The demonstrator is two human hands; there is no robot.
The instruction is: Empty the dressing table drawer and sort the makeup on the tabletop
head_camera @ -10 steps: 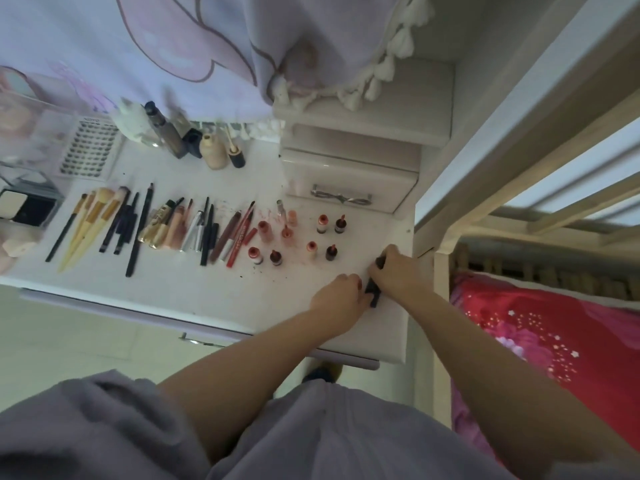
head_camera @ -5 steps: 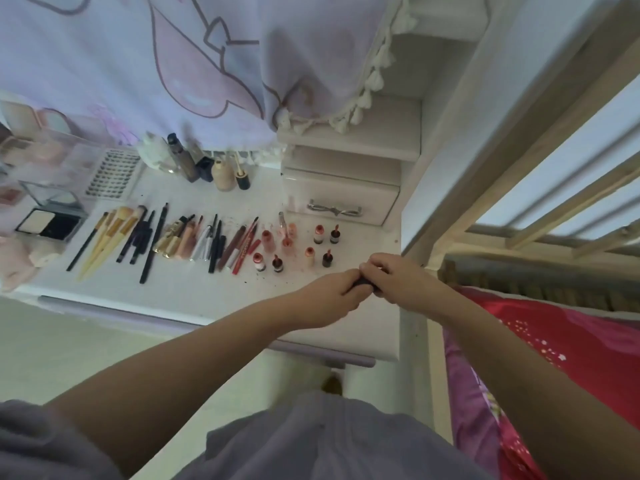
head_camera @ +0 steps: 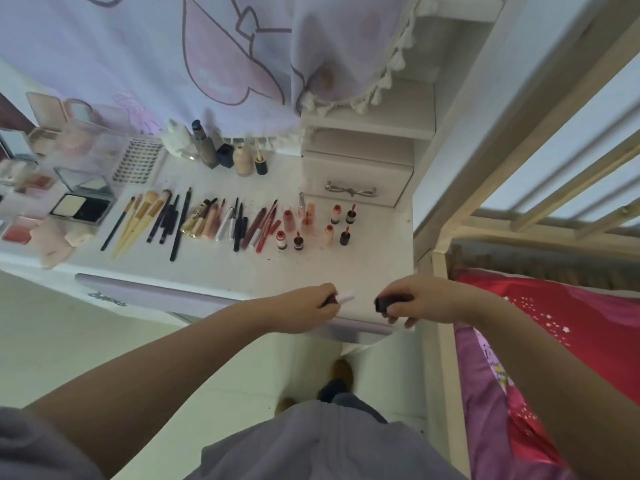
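Makeup tube (head_camera: 341,299) sits pinched in the left hand (head_camera: 304,310) over the tabletop's (head_camera: 242,268) front edge, its pale tip bare. The right hand (head_camera: 426,301) curls its fingers round the dark cap (head_camera: 382,304), a little apart. Held this far out, either piece could slip and drop to the floor.
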